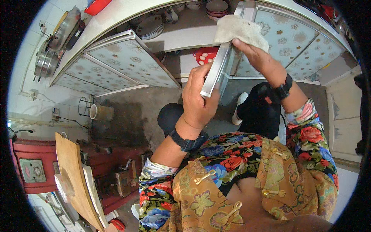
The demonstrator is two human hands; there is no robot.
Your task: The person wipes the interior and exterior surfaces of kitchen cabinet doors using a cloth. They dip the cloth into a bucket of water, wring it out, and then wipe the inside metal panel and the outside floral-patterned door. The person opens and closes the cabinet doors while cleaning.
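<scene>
My left hand (200,90) grips the near edge of an open cabinet door with a metal frame (216,69) and a glass panel. The door stands edge-on towards me. My right hand (258,55) presses a pale cloth (242,30) against the door's frame and inner side, farther along the edge; the fingers are partly hidden under the cloth. Behind the door, a red basin (200,52) with several round pale items, perhaps eggs, sits on the lower shelf.
A flowered cabinet door (116,58) hangs open at left. Stacked plates (150,27) and bowls (217,8) stand on the upper shelf. Closed flowered panels (289,43) lie right. A bucket (101,112) stands on the floor, and a wooden board (72,174) is at lower left.
</scene>
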